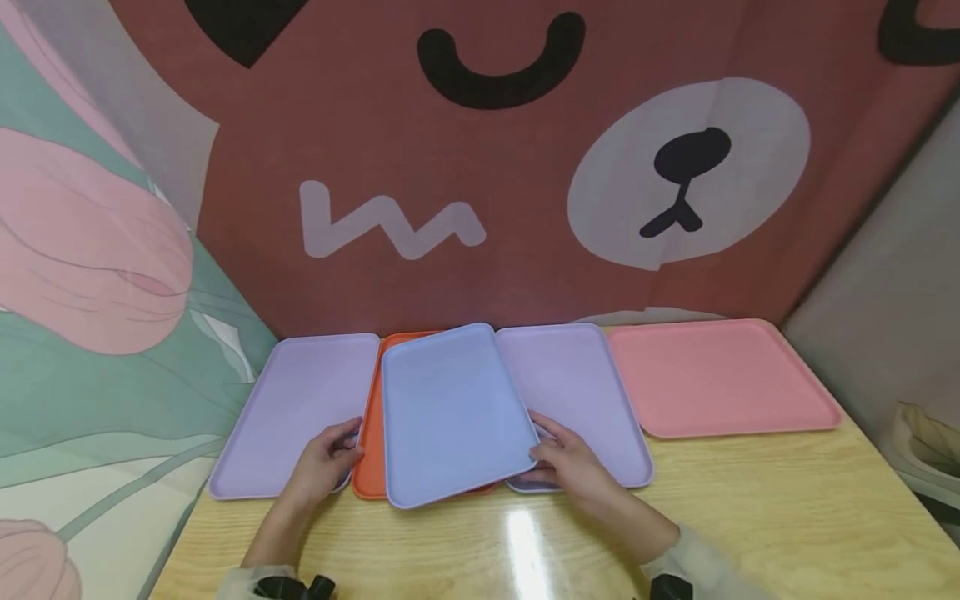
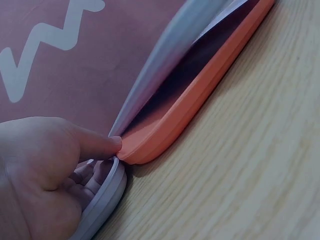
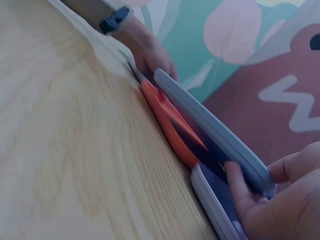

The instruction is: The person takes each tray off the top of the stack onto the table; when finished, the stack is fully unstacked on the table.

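Note:
A light blue tray (image 1: 457, 417) sits tilted over an orange tray (image 1: 369, 467), covering most of it. My right hand (image 1: 573, 462) grips the blue tray's right edge near its front corner. In the right wrist view the blue tray (image 3: 215, 130) slants above the orange tray (image 3: 165, 120), with a gap between them. My left hand (image 1: 322, 467) pinches the orange tray's left edge; in the left wrist view its thumb lies on the rim of the orange tray (image 2: 165, 135) and its fingers curl over the neighbouring purple tray (image 2: 102, 200).
A left purple tray (image 1: 307, 392) and a right purple tray (image 1: 577, 375) flank the orange one, the right one partly under the blue tray. Farther right lies a pink tray (image 1: 727, 379). All rest on a wooden table (image 1: 750, 508) against a bear-patterned cloth (image 1: 525, 167).

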Tool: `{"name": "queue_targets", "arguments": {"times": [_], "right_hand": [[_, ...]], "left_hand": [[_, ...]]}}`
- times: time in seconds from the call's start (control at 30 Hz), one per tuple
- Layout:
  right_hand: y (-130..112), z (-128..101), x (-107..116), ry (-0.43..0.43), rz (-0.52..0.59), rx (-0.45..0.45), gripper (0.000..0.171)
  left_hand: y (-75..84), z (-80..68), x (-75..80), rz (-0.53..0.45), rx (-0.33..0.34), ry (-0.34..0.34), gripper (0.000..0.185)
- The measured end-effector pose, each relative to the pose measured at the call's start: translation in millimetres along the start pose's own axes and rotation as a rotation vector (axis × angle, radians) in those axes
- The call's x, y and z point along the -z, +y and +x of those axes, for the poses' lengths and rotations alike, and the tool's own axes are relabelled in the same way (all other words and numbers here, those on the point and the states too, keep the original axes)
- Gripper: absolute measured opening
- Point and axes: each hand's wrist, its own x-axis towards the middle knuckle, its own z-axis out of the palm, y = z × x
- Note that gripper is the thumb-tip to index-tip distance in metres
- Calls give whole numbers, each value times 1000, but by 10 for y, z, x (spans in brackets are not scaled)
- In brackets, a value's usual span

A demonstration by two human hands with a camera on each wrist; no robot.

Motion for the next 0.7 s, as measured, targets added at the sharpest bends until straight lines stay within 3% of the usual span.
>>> {"name": "queue_targets", "arguments": {"times": [0.23, 0.47, 0.7], "right_hand": [[-147, -36, 371, -29, 10, -3, 62], [-308, -31, 654, 69, -20, -7, 52], [-335, 85, 934, 143, -167, -36, 47]], "left_hand": [[35, 1, 0, 6, -1, -16, 51], [30, 20, 18, 8, 40, -24, 52], [-8, 26, 14, 32, 30, -8, 50]]}}
